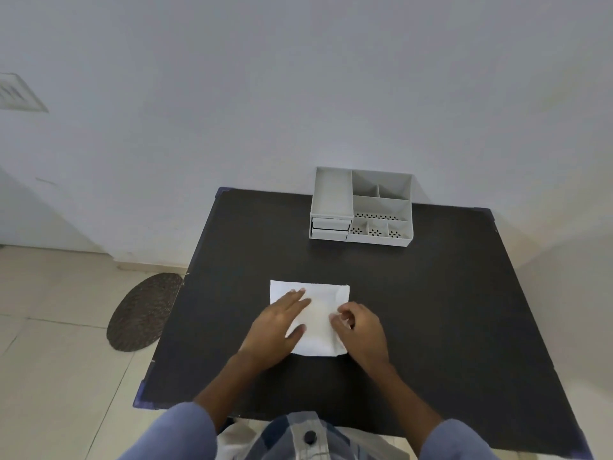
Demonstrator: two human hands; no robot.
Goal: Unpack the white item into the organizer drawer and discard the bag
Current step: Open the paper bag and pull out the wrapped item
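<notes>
Both hands work at the white bag (315,313) lying flat on the dark worktop (431,293): the left hand (278,330) presses it open-palmed, the right hand (360,327) pinches its edge. Opening looks under way; next, extracting the contents for the organizer (361,207), well apart.

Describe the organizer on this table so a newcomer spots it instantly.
Start at the dark square table against the pale wall. At its far edge, right of centre, stands the light grey organizer, well beyond the white bag under both hands. It alone is boxy, with open compartments on top and two shut drawers front left.
</notes>
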